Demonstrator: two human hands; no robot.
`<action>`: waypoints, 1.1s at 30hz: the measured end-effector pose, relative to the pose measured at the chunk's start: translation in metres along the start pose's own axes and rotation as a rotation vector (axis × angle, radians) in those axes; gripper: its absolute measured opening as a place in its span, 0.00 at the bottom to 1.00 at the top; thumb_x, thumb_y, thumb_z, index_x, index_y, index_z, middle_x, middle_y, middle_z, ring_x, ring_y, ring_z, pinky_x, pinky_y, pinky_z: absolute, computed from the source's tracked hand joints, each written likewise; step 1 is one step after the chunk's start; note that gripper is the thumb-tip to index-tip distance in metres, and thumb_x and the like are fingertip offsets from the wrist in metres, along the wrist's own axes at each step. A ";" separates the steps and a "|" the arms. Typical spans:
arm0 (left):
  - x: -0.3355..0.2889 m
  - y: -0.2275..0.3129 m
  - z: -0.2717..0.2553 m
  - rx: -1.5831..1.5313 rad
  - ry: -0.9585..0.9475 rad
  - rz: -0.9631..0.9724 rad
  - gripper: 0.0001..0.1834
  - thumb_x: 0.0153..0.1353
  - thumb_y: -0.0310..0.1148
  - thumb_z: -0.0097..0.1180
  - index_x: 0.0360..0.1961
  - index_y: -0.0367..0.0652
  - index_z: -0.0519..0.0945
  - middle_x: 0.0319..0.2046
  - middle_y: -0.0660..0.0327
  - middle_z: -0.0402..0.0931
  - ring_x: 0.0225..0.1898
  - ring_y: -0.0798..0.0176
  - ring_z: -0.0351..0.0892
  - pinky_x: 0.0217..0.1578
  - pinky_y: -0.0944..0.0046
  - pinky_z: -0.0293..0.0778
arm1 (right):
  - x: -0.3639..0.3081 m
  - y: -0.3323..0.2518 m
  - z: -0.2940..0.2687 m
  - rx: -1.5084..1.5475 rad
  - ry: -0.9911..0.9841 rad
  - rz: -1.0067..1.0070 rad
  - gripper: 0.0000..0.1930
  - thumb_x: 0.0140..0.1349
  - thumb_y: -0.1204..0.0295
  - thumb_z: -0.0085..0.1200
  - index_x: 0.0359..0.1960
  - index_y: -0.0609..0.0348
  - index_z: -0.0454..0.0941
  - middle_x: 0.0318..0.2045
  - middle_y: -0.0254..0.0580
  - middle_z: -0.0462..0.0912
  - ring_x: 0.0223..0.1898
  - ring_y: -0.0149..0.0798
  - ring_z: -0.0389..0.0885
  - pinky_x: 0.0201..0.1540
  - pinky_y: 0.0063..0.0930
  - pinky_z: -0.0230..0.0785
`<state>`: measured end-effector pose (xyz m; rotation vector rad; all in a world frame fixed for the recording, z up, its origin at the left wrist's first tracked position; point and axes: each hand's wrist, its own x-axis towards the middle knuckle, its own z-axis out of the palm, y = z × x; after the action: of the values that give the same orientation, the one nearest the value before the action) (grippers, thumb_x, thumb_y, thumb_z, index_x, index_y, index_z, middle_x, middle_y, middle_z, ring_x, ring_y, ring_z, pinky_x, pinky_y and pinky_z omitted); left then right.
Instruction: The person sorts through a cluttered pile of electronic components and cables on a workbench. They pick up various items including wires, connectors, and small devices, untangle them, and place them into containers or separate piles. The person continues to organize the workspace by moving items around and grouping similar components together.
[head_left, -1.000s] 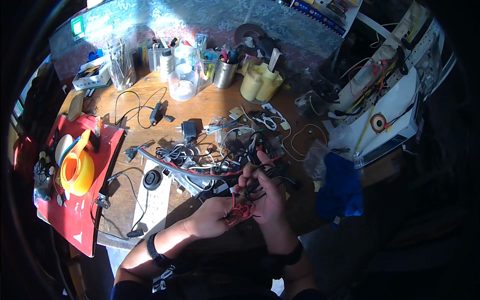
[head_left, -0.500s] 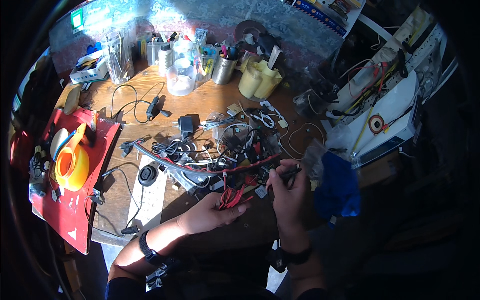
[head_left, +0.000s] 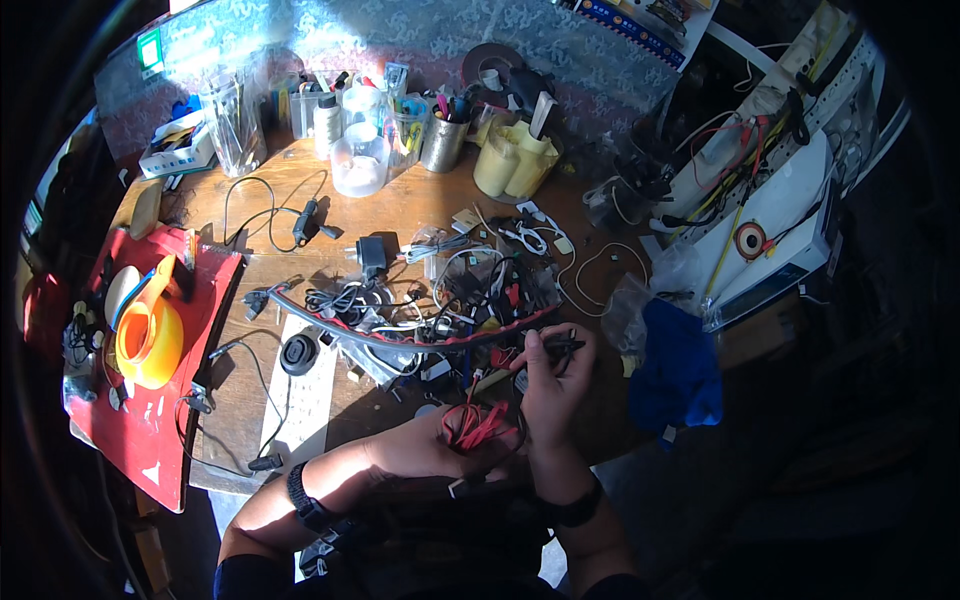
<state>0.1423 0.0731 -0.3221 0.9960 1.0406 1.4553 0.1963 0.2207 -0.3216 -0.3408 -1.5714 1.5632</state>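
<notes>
My left hand (head_left: pixel 425 447) is palm up near the table's front edge, its fingers curled round a bundle of thin red and black wires (head_left: pixel 475 425). Close on its right, my right hand (head_left: pixel 553 385) pinches a dark cable end (head_left: pixel 568 345) between thumb and fingers; its exact kind is too dark to make out. Dark cable runs down from the right hand beside the wire bundle. Just beyond both hands lies a long curved black strip with a red edge (head_left: pixel 450 346). It rests across a tangled heap of cables (head_left: pixel 470 285).
A black adapter (head_left: pixel 372 255) and a round black cap (head_left: pixel 298 353) lie left of the heap. At left, a yellow-orange container (head_left: pixel 150 345) stands on a red board (head_left: pixel 150 440). Cups and a metal pen holder (head_left: pixel 443 143) line the back. A blue cloth (head_left: pixel 680 365) hangs at right.
My left hand has shifted slightly right and down with the wires. My right hand has come left and down, so the two hands are now closer together.
</notes>
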 end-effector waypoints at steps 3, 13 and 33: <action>0.001 0.003 0.002 -0.112 0.106 0.134 0.08 0.58 0.28 0.58 0.37 0.38 0.77 0.31 0.64 0.77 0.29 0.75 0.72 0.31 0.73 0.68 | -0.007 0.006 -0.005 -0.110 -0.029 0.051 0.08 0.61 0.76 0.52 0.40 0.60 0.66 0.28 0.32 0.73 0.27 0.22 0.71 0.30 0.15 0.65; 0.001 -0.006 -0.012 -0.484 0.603 0.183 0.04 0.60 0.25 0.52 0.36 0.37 0.75 0.23 0.62 0.75 0.14 0.78 0.60 0.15 0.78 0.54 | -0.045 0.022 0.008 -0.006 -0.312 0.282 0.14 0.59 0.75 0.56 0.44 0.60 0.67 0.35 0.35 0.73 0.38 0.25 0.71 0.39 0.19 0.65; -0.006 -0.002 -0.030 -0.910 0.037 -0.027 0.32 0.67 0.53 0.33 0.34 0.29 0.75 0.11 0.58 0.64 0.07 0.75 0.50 0.09 0.76 0.46 | -0.012 0.017 -0.014 -0.139 -0.601 0.314 0.15 0.58 0.72 0.57 0.45 0.59 0.69 0.33 0.32 0.74 0.32 0.23 0.71 0.29 0.18 0.63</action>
<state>0.1146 0.0640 -0.3325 0.2909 0.3134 1.6733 0.2070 0.2248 -0.3436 -0.2064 -2.1755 1.9166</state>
